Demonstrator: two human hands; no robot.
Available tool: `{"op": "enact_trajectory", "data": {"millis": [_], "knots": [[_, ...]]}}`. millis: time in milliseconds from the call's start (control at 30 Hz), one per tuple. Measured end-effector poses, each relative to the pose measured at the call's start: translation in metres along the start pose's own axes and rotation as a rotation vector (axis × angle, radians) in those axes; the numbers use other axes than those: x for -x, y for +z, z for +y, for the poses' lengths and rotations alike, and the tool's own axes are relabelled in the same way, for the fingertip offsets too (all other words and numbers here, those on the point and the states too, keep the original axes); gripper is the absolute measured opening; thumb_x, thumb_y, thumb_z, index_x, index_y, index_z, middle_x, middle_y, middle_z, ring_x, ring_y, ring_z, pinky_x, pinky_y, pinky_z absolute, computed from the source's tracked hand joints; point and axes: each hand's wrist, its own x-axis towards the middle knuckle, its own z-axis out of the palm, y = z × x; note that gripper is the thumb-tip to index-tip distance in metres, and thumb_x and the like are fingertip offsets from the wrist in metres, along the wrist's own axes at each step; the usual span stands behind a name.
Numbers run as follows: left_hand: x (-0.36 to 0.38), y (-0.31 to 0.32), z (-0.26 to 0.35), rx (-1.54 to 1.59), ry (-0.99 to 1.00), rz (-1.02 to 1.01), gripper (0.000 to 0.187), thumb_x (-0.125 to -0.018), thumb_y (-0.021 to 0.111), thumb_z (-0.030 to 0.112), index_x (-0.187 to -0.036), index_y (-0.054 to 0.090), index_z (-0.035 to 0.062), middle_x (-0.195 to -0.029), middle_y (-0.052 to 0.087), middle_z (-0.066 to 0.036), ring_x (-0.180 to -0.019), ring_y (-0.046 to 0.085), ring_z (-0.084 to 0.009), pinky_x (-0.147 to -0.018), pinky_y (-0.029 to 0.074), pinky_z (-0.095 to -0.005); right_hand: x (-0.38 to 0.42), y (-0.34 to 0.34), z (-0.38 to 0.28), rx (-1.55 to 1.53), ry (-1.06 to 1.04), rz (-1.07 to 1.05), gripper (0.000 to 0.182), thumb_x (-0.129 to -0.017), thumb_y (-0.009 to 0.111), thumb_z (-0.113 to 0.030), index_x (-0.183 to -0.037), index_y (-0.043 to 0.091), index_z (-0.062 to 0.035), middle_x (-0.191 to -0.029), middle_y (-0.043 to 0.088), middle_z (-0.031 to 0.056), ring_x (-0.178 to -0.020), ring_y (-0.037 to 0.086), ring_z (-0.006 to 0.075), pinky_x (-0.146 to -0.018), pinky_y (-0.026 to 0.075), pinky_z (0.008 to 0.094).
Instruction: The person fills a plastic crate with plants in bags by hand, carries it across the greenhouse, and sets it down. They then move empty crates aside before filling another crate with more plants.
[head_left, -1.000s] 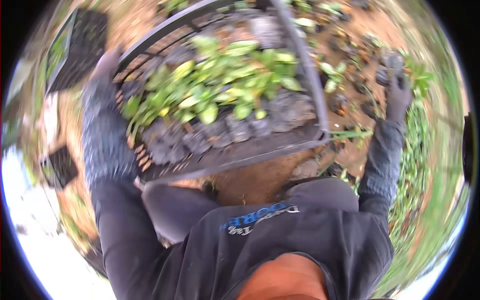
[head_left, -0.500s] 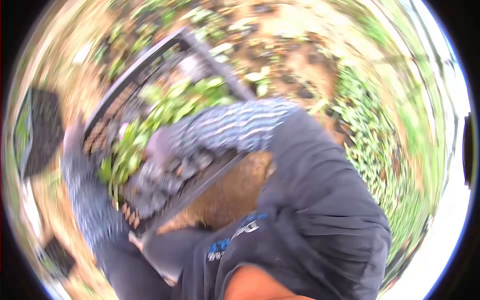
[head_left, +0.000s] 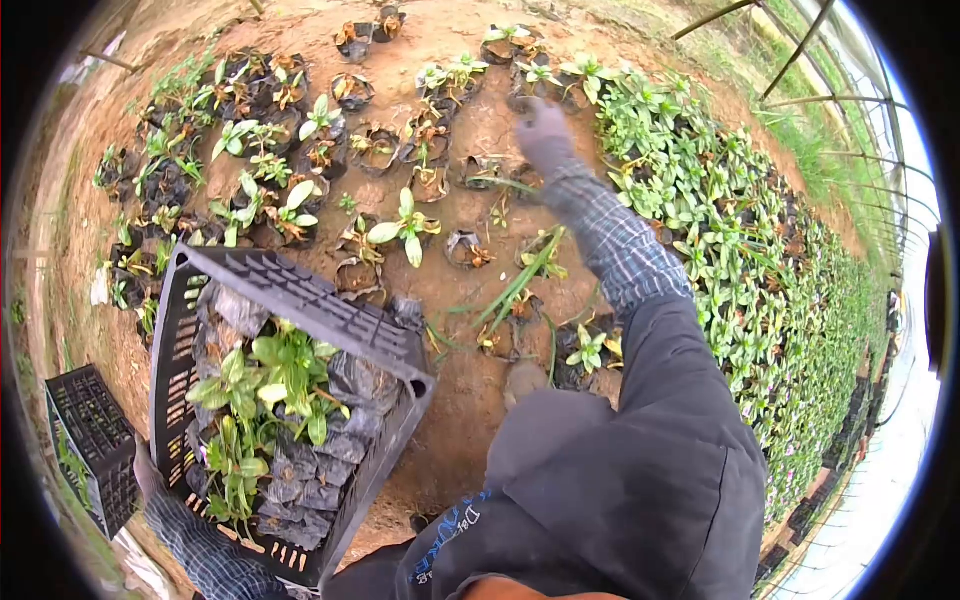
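A black plastic crate (head_left: 300, 290), tilted, stands at the lower left. Inside it are leafy seedlings (head_left: 270, 385) and dark plastic-bag pots (head_left: 318, 470) lying on their sides. My left hand (head_left: 148, 470), gloved, grips the crate's outer left side; its fingers are partly hidden. My right hand (head_left: 546, 138), also gloved, is stretched far forward over the ground, fingers extended and slightly blurred. Just beyond its fingertips is a potted seedling (head_left: 537, 74) in a black bag. Nothing shows in that hand.
Dense potted seedlings (head_left: 690, 170) fill the right side. Scattered bag pots (head_left: 375, 150), some with withered plants, stand on the soil ahead and left. A second black crate (head_left: 92, 430) is at the far left. Long green stalks (head_left: 520, 285) lie near my knee. Curved poles (head_left: 800, 50) frame the right edge.
My right hand has left the crate's contents and reached forward to the pots on the ground. My left hand remains at the crate's side. The view has shifted and become sharper.
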Motion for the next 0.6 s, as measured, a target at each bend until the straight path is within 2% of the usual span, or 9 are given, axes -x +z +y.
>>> {"op": "enact_trajectory", "data": {"millis": [100, 133, 200, 300, 333, 400, 433, 533, 600], "knots": [[-0.002, -0.016, 0.002, -0.170, -0.031, -0.001, 0.054, -0.088, 0.052, 0.042, -0.114, 0.053, -0.0054, -0.101, 0.061, -0.013, -0.082, 0.062, -0.0207, -0.073, 0.051, -0.0320, -0.030, 0.001, 0.069, 0.300, 0.104, -0.038, 0.048, -0.077, 0.055, -0.012, -0.124, 0.048, -0.0198, -0.116, 0.050, 0.0205, -0.097, 0.056, 0.0337, -0.082, 0.047, 0.0409], [0.002, -0.015, 0.001, -0.123, -0.038, 0.019, 0.054, -0.088, 0.052, 0.041, -0.114, 0.053, -0.0054, -0.101, 0.061, -0.013, -0.082, 0.062, -0.0208, -0.073, 0.051, -0.0320, -0.044, 0.015, 0.101, 0.351, 0.057, -0.026, 0.053, -0.077, 0.052, -0.012, -0.129, 0.043, -0.0205, -0.116, 0.050, 0.0198, -0.099, 0.056, 0.0346, -0.084, 0.046, 0.0412], [0.008, -0.009, 0.001, -0.059, -0.044, 0.036, 0.053, -0.089, 0.052, 0.041, -0.115, 0.053, -0.0054, -0.102, 0.061, -0.013, -0.082, 0.062, -0.0209, -0.074, 0.051, -0.0320, -0.061, 0.012, 0.109, 0.428, 0.138, -0.212, 0.053, -0.079, 0.049, -0.014, -0.130, 0.040, -0.0212, -0.118, 0.049, 0.0193, -0.101, 0.055, 0.0355, -0.084, 0.046, 0.0411], [0.014, -0.007, 0.003, -0.032, -0.054, 0.044, 0.053, -0.089, 0.051, 0.041, -0.116, 0.052, -0.0054, -0.103, 0.061, -0.014, -0.083, 0.062, -0.0211, -0.074, 0.051, -0.0319, -0.074, 0.052, 0.153, 0.634, -0.028, -0.065, 0.050, -0.080, 0.049, -0.017, -0.129, 0.040, -0.0206, -0.117, 0.050, 0.0205, -0.098, 0.056, 0.0361, -0.082, 0.046, 0.0423], [0.015, -0.008, 0.004, -0.027, -0.057, 0.048, 0.053, -0.089, 0.051, 0.040, -0.116, 0.052, -0.0054, -0.103, 0.061, -0.014, -0.083, 0.062, -0.0212, -0.074, 0.051, -0.0319, -0.070, 0.056, 0.148, 0.628, -0.025, -0.071, 0.050, -0.080, 0.049, -0.017, -0.129, 0.040, -0.0206, -0.117, 0.050, 0.0205, -0.098, 0.056, 0.0361, -0.082, 0.046, 0.0423], [0.016, -0.008, 0.003, -0.009, -0.063, 0.044, 0.053, -0.089, 0.050, 0.040, -0.116, 0.052, -0.0054, -0.104, 0.060, -0.014, -0.084, 0.062, -0.0213, -0.074, 0.051, -0.0318, -0.057, 0.052, 0.134, 0.197, 0.128, -0.017, 0.044, -0.080, 0.050, -0.018, -0.124, 0.044, -0.0174, -0.107, 0.056, 0.0202, -0.092, 0.058, 0.0366, -0.078, 0.047, 0.0431], [0.014, -0.008, 0.003, -0.003, -0.068, 0.033, 0.053, -0.089, 0.050, 0.040, -0.116, 0.051, -0.0055, -0.104, 0.060, -0.014, -0.084, 0.062, -0.0214, -0.075, 0.051, -0.0318, -0.055, 0.037, 0.109, 0.308, 0.222, -0.135, 0.039, -0.079, 0.052, -0.020, -0.117, 0.050, -0.0147, -0.097, 0.061, 0.0198, -0.088, 0.059, 0.0365, -0.077, 0.047, 0.0422], [0.011, -0.006, 0.002, 0.017, -0.071, 0.021, 0.053, -0.090, 0.049, 0.039, -0.117, 0.051, -0.0055, -0.105, 0.060, -0.014, -0.085, 0.062, -0.0216, -0.075, 0.051, -0.0318, -0.026, 0.025, 0.083, 0.183, 0.336, -0.023, 0.033, -0.083, 0.050, -0.027, -0.112, 0.056, -0.0131, -0.104, 0.061, 0.0185, -0.094, 0.060, 0.0308, -0.084, 0.047, 0.0381], [0.011, -0.004, 0.001, 0.031, -0.073, 0.012, 0.053, -0.090, 0.049, 0.039, -0.118, 0.051, -0.0055, -0.106, 0.060, -0.014, -0.085, 0.062, -0.0218, -0.075, 0.051, -0.0317, -0.018, 0.012, 0.079, 0.109, 0.396, -0.017, 0.033, -0.081, 0.052, -0.027, -0.110, 0.058, -0.0118, -0.098, 0.063, 0.0193, -0.091, 0.062, 0.0314, -0.082, 0.047, 0.0380]]}}
